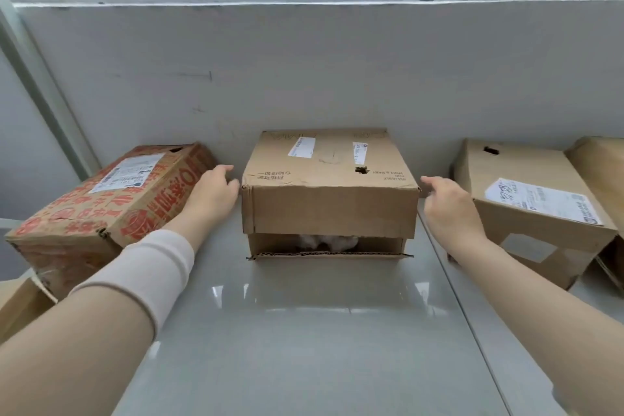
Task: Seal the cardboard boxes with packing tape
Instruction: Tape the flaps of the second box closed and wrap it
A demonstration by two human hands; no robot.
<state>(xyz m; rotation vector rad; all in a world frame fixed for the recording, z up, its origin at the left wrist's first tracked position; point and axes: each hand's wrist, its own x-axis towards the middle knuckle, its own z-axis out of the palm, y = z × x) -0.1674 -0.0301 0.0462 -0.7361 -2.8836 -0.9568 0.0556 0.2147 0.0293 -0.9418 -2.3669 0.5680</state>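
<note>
- Two-handed reaching toward middle box [331, 179], sitting on pale glossy surface [304, 331] against back wall [304, 78], between red-printed box [111, 199] and right box [526, 199].
- Keeping left grip [212, 192] open, fingers loosely bent, right at box's left top corner; cannot tell whether touching or just beside; holding nothing.
- Keeping right grip [449, 209] open too, forefinger stretching toward right top corner, just short of it; holding nothing.
- Judging load as light to moderate: worn corrugated card, dented top, torn hole [361, 170] in top panel, white stuffing [327, 241] peeking through gap under hanging front flap [331, 209].
- Expecting side walls flexing and front flap sagging under any squeeze; probably not slipping against bare skin, but likely sliding easily over glossy surface.
- Suggesting taking hold low on both side walls, palms flat, pulling straight back; avoiding front flap and ragged lower front edge, both looking apt to tear or fold.
- Not seeing any packing tape anywhere; sealing apparently not yet begun on middle box, judging by gaping front.
</note>
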